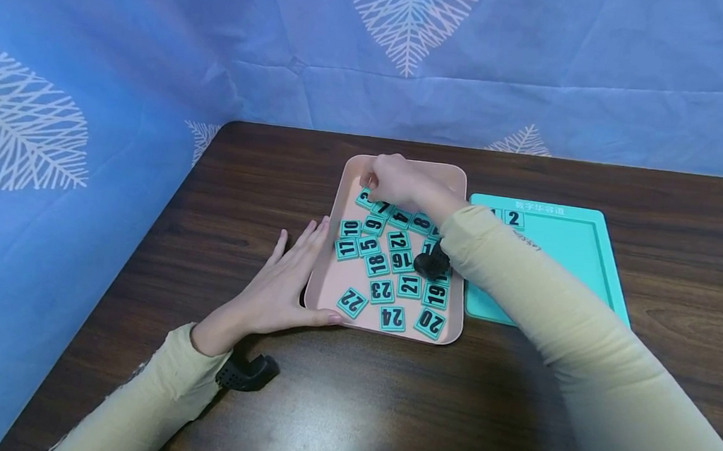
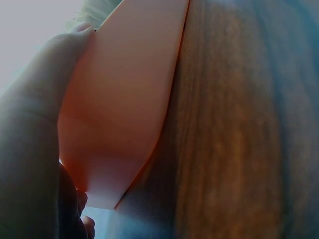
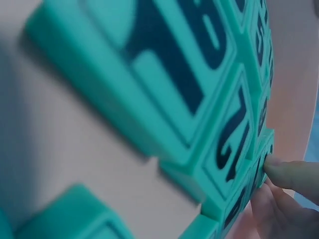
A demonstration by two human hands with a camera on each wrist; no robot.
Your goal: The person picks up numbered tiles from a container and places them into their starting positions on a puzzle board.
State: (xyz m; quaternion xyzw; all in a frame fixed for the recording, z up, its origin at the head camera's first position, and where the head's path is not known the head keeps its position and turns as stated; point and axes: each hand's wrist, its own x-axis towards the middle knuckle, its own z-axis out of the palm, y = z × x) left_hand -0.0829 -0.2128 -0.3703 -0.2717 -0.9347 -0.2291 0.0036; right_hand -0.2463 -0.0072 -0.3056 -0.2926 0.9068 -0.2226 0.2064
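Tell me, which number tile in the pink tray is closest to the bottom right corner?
The tile marked 20. It sits lowest on the right in the pink tray, with 24 to its left and 19 above it.

Numbered tiles [image 1: 396,271] lie in the tray [image 1: 321,289] on the table [image 1: 385,411]; the puzzle board [image 1: 563,248] sits just right of the tray, seemingly touching it.

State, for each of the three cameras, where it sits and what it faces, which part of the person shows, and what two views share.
Head: worn high, looks down at the pink tray of number tiles; both hands, left hand and right hand, and sleeves show.
Left wrist: low beside the tray wall on the wooden table; the palm shows.
Right wrist: close over tiles; fingertips show.
Shared: all three show the pink tray.
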